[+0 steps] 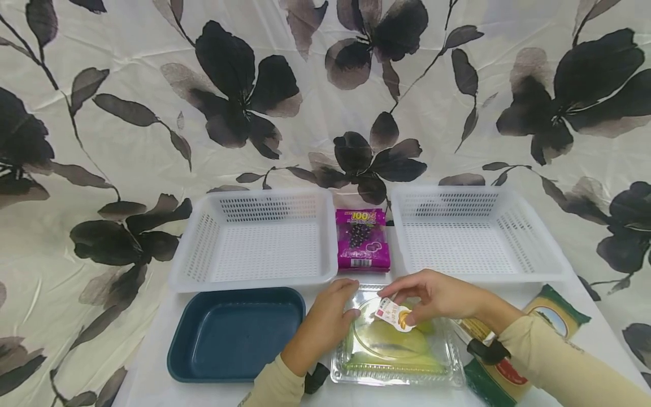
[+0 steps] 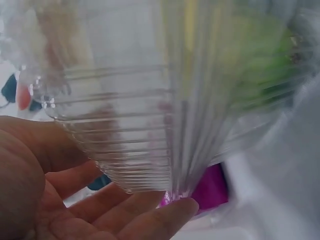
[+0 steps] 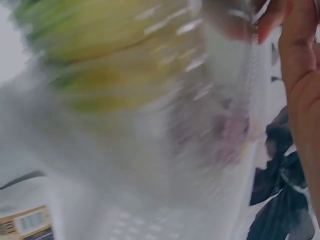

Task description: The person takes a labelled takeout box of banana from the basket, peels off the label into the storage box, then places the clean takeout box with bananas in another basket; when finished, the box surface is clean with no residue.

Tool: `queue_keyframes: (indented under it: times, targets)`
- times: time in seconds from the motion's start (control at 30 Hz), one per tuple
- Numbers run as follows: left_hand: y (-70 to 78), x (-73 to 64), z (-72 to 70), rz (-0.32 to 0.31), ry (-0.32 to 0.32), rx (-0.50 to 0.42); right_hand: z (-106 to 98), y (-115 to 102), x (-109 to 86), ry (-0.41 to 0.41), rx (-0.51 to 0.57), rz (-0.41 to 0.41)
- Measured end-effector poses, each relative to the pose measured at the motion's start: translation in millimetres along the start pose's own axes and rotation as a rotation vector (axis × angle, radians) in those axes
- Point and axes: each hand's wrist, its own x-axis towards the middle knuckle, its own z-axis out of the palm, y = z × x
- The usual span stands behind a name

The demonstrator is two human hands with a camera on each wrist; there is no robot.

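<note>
A beige sleeve point(image 1: 569, 362) crosses the lower right. At lower centre, the left hand point(image 1: 325, 319), fingers loose, touches the clear clamshell point(image 1: 394, 377); whether the right hand point(image 1: 434, 297) pinches its label point(image 1: 389, 312) is unclear. Likely light, flexible, slick: support opposite rims.

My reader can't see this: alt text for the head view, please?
A right hand holds a white label over a clear container of yellowish contents; the left hand is at its left edge. A blue tray sits left, printed packaging right, and two white baskets behind, a purple packet between them.
</note>
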Motion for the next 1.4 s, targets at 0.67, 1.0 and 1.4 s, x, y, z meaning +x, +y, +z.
queue_keyframes:
  times: [0.67, 1.0, 1.4]
  targets:
    - [-12.6, -17.3, -40.5, 0.024, 0.0, -0.086, 7.1, -33.3, 39.0, 0.056, -0.145, -0.041]
    - [-45.1, -64.7, -103.8, -0.049, 0.272, -0.053, 15.9, -49.7, 80.8, 0.116, -0.053, 0.05]
    - [-102.1, -125.9, -161.0, -0.323, 0.438, 0.111, 36.4, -54.4, 127.7, 0.163, -0.041, 0.143]
